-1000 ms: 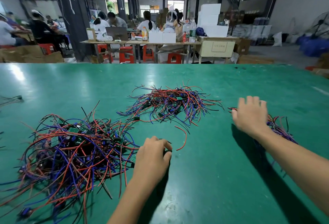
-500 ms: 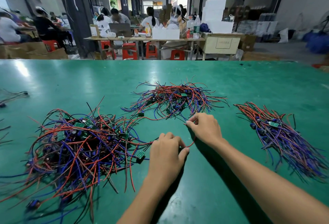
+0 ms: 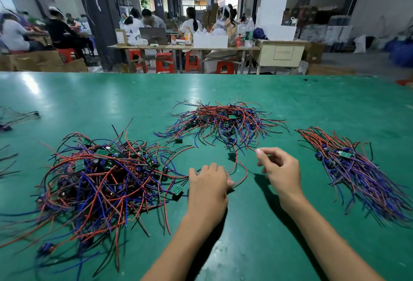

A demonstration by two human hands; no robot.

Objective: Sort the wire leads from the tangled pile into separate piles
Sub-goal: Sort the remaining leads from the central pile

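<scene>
Green table [image 3: 223, 88], glossy. Tangled pile [image 3: 98, 178] of red, blue, black leads at left; middle pile [image 3: 223, 122] farther back; combed pile [image 3: 362, 169] at right. Left hand [image 3: 207, 186] palm down, fingers curled over a red lead [image 3: 242, 172] just beside the tangle. Right hand [image 3: 280, 169] raised, thumb and forefinger pinching that lead's far end.

Factory assembly workshop: green table [image 3: 290, 93], seated workers [image 3: 147, 20] at long benches [image 3: 178, 47], red stools [image 3: 164, 61], stacked white boxes [image 3: 273, 21], cardboard cartons [image 3: 44, 60], steel-beam roof.
</scene>
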